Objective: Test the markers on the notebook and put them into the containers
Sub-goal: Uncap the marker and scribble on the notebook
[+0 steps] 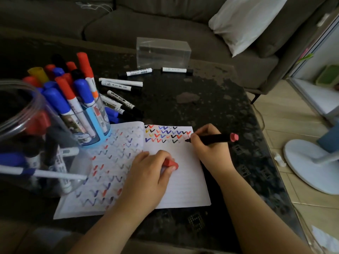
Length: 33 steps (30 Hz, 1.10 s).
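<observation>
The right hand (209,145) grasps a black-barrelled marker (212,138) in its fingers, tip on the notebook (183,180) at the right end of the rows of ticks. The left hand (146,171) rests on the page, fingers clenched round a red cap (170,163). At 10 o'clock a blue container (95,132) full of markers touches the notebook; a clear jar (27,125) sits at 9. Loose markers (121,83) and a clear box (163,52) lie on the counter (211,99) toward 12.
</observation>
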Available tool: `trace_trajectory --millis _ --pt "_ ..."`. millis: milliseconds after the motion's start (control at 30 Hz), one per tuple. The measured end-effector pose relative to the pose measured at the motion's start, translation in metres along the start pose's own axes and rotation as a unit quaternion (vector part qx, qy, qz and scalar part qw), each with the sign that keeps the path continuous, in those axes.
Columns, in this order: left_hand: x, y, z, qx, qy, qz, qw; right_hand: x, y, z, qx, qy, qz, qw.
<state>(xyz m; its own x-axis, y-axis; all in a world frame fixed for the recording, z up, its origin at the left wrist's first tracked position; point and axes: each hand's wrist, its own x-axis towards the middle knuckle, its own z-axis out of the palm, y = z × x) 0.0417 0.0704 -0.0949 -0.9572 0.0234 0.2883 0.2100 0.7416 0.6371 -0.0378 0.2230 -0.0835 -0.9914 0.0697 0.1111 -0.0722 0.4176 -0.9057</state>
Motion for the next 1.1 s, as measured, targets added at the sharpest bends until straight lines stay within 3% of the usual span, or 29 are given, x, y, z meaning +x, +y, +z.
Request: trace_trajectory --millis 233,500,800,967,1100 --pt "-0.001 -0.006 0.008 0.011 0.039 0.027 0.999 0.001 0.006 0.004 -0.021 -0.006 -0.029 0.999" --pt "-0.001 -0.008 0.009 0.013 0.055 0.046 0.997 0.002 0.007 0.004 -0.022 -0.014 -0.006 1.000" --pt "-0.003 -0.008 0.008 0.001 0.027 0.022 0.999 0.004 0.007 0.002 -0.012 0.026 0.021 0.999" --pt "0.003 -0.009 0.004 -0.025 0.002 -0.004 1.000 0.005 0.001 -0.009 0.092 0.046 0.117 0.988" --pt "0.004 -0.008 -0.005 -0.130 -0.037 -0.093 0.986 -0.008 -0.015 -0.016 0.175 0.011 0.165 0.971"
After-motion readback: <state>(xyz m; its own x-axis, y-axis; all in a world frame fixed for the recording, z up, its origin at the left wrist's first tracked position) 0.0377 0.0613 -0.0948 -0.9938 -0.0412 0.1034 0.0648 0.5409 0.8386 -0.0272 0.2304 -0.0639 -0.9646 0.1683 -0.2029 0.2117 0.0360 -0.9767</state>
